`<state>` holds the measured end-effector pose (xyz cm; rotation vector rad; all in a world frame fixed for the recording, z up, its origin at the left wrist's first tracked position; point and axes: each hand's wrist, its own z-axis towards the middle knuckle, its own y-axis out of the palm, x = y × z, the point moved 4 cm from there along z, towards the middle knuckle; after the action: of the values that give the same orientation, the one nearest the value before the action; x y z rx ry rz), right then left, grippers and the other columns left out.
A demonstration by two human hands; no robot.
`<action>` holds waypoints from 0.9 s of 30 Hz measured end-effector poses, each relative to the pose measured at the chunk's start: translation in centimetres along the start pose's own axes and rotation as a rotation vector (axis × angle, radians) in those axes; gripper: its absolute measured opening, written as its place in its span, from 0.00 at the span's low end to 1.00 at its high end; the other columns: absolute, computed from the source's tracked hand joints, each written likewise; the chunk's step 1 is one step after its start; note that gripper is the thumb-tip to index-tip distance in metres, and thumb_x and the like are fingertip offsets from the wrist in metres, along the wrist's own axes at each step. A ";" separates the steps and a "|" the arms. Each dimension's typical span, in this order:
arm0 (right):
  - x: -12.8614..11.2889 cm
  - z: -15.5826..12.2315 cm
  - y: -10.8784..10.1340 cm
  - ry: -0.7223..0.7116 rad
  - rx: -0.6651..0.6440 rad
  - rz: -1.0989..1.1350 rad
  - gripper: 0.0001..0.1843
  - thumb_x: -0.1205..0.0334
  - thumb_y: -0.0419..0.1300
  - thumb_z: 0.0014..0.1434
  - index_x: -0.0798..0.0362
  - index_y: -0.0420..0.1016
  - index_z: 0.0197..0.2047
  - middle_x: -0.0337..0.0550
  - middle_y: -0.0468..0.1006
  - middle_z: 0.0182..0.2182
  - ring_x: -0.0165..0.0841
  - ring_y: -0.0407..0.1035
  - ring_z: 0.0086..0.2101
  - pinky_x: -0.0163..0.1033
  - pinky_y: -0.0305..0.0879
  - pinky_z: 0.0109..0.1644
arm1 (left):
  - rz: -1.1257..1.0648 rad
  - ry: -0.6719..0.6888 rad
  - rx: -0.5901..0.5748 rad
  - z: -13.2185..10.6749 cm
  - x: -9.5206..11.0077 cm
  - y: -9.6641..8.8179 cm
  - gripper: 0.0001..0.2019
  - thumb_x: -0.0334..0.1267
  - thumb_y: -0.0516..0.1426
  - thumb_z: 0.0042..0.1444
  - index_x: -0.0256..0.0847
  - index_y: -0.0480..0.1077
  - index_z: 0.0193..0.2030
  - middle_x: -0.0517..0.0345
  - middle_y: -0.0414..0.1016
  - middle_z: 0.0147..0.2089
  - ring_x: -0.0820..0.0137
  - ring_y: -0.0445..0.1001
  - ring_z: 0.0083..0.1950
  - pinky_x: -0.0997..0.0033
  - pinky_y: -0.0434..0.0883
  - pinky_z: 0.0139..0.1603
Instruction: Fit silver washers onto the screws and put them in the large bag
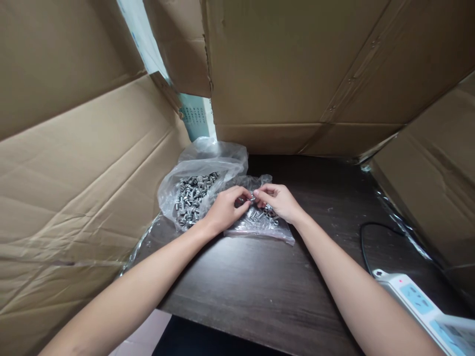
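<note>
My left hand (225, 210) and my right hand (279, 201) meet over a dark wooden table (260, 287), fingertips pinched together on a small metal screw (252, 198). Beneath them lies a small clear plastic bag (260, 225) holding several metal screws. To the left stands a larger clear plastic bag (196, 190), open and filled with several silver screws. Both hands are closed in a pinch; exactly which hand bears the piece is hard to tell.
Large cardboard sheets wall in the table on the left (74, 188), the back (297, 74) and the right (438, 173). A white power strip (419, 306) with a black cable (365, 247) lies at the table's right front.
</note>
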<state>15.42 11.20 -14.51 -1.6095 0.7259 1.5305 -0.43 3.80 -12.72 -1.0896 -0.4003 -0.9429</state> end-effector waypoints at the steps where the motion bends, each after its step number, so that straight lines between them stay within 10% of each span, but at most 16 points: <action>1: 0.0 0.0 0.0 -0.005 -0.001 -0.014 0.25 0.39 0.69 0.51 0.55 0.77 0.30 0.41 0.78 0.25 0.32 0.72 0.25 0.37 0.68 0.32 | -0.001 0.000 -0.003 0.0 0.0 0.0 0.03 0.29 0.60 0.60 0.39 0.74 0.41 0.57 0.78 0.39 0.68 0.76 0.41 0.68 0.72 0.46; 14: 0.4 0.3 -0.1 -0.038 0.020 0.042 0.18 0.48 0.63 0.55 0.53 0.80 0.41 0.48 0.76 0.42 0.37 0.71 0.36 0.38 0.69 0.30 | 0.009 0.010 0.037 0.1 0.0 -0.2 0.04 0.28 0.62 0.59 0.38 0.74 0.40 0.58 0.78 0.38 0.70 0.75 0.38 0.71 0.72 0.42; 20: 0.5 0.4 -0.3 -0.051 0.018 -0.012 0.29 0.41 0.58 0.61 0.55 0.72 0.19 0.50 0.75 0.34 0.35 0.70 0.33 0.41 0.71 0.37 | 0.010 0.023 0.044 0.1 0.0 -0.1 0.04 0.27 0.62 0.59 0.38 0.74 0.39 0.58 0.78 0.38 0.70 0.76 0.38 0.70 0.72 0.42; 27: 0.5 0.4 -0.1 -0.020 0.010 0.094 0.20 0.46 0.64 0.55 0.54 0.82 0.40 0.51 0.76 0.46 0.37 0.71 0.37 0.38 0.70 0.31 | 0.026 0.017 0.040 0.1 0.0 -0.1 0.04 0.27 0.62 0.59 0.39 0.74 0.39 0.58 0.78 0.38 0.70 0.76 0.38 0.70 0.72 0.43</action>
<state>15.35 11.62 -14.97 -1.5697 0.8069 1.6048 -0.50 3.89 -12.64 -1.0472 -0.3894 -0.9171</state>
